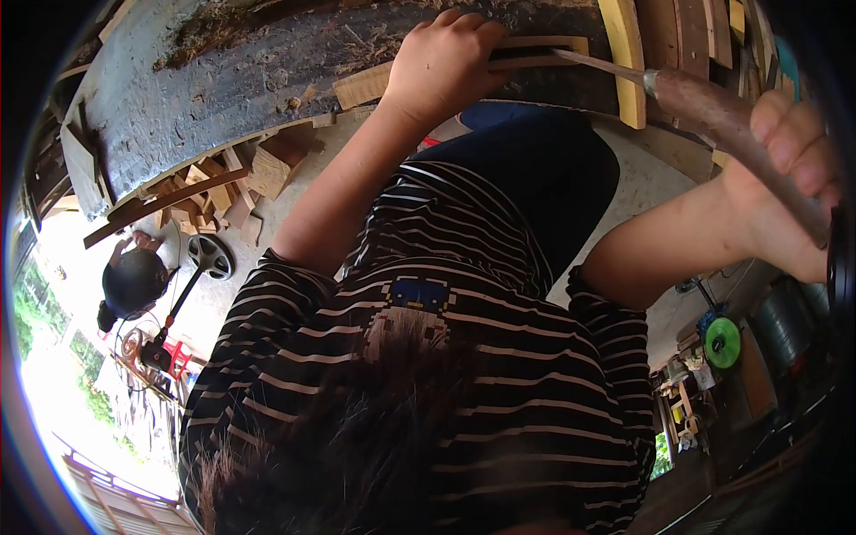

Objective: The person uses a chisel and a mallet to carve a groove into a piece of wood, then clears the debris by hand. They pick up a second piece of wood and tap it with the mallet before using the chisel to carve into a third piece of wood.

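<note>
My left hand [446,62] is closed over a pale wooden piece [366,86], pressing it against the dark workbench top [259,67]. The fingers curl over its far side, and the hand hides the middle of the wood. To the right of that hand, a long narrow slot shows in the piece. My right hand [794,169] wraps round the thick brown wooden handle of a chisel-like tool [704,107]. Its slim metal shaft points left, with the tip at the slotted end of the wood.
A curved yellowish board [624,62] lies across the bench at right, beside more planks. Wood offcuts [205,196] are piled below the bench's left edge. Another person [138,281] is low on the floor at left, near a black wheel-like stand [210,257]. A green fan [722,342] stands at right.
</note>
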A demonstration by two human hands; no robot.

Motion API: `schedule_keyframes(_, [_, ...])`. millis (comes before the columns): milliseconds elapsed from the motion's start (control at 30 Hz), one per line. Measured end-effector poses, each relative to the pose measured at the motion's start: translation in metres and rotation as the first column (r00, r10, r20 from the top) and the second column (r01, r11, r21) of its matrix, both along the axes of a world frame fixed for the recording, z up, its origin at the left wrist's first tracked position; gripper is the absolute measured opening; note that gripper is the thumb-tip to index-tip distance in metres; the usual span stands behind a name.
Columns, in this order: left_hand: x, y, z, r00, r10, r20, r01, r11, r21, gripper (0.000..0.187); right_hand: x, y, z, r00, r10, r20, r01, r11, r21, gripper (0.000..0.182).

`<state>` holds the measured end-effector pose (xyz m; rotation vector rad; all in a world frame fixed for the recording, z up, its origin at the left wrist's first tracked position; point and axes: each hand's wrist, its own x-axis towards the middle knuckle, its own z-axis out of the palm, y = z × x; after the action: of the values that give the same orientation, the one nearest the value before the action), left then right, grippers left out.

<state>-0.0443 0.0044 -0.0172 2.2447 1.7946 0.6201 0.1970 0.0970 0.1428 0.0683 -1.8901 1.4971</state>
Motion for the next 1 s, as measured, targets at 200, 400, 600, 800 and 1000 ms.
schedule_keyframes(200, [0.000,0.000,-0.002,1.000,0.007,-0.002,-0.007,1.000,-0.011,0.035,-0.002,0.011,-0.010,0.998,0.058,0.030,-0.054,0.992,-0.115,0.076])
schedule_keyframes(400, [0.000,0.000,0.000,1.000,0.002,-0.014,-0.001,1.000,0.026,0.035,-0.022,0.017,-0.023,0.990,0.134,0.048,-0.117,0.957,-0.264,0.074])
schedule_keyframes(600, [0.003,-0.006,0.002,1.000,0.012,0.009,-0.012,1.000,0.014,0.038,-0.041,-0.010,-0.034,0.953,-0.296,0.060,0.301,0.925,-0.232,0.048])
schedule_keyframes(800, [0.005,-0.007,0.000,0.999,0.018,-0.041,-0.016,0.999,0.038,0.039,-0.048,-0.024,-0.019,0.868,-0.490,0.081,0.494,0.836,-0.238,0.018])
schedule_keyframes(1000, [0.008,-0.014,0.001,0.999,0.011,-0.037,-0.009,0.998,0.070,0.042,-0.036,-0.048,0.001,0.710,-0.699,0.086,0.698,0.682,-0.216,0.033])
